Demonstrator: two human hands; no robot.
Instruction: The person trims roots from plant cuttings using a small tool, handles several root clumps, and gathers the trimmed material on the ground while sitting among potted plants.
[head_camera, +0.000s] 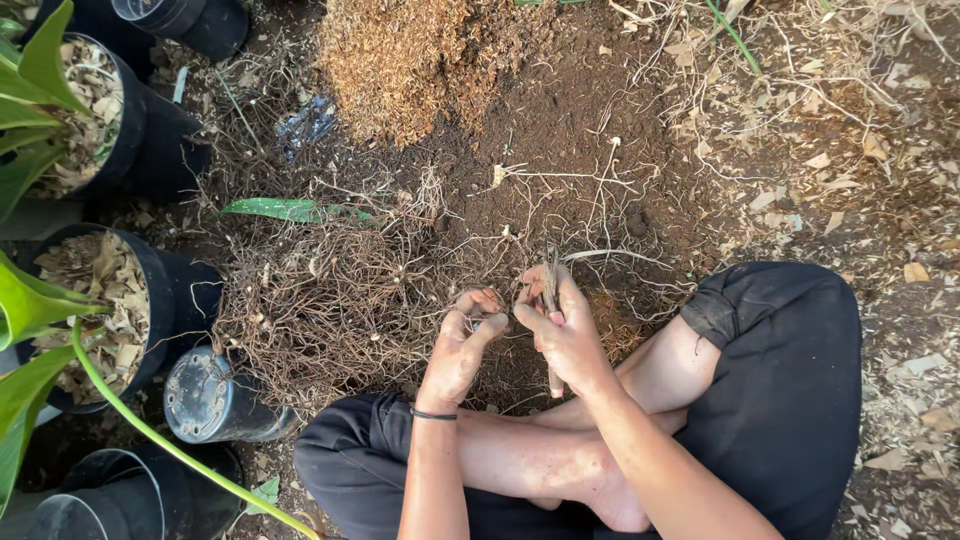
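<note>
While the right hand (565, 335) grips the shears (550, 300) at frame centre, left hand (462, 345) pinches a root (490, 318) beside the blades—best keep fingertips clear, cut close.

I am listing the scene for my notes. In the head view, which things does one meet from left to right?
Potted plants → black pot lying on its side → tangle of dry roots → left hand → right hand holding a cutting tool → dry leaf litter.
</note>
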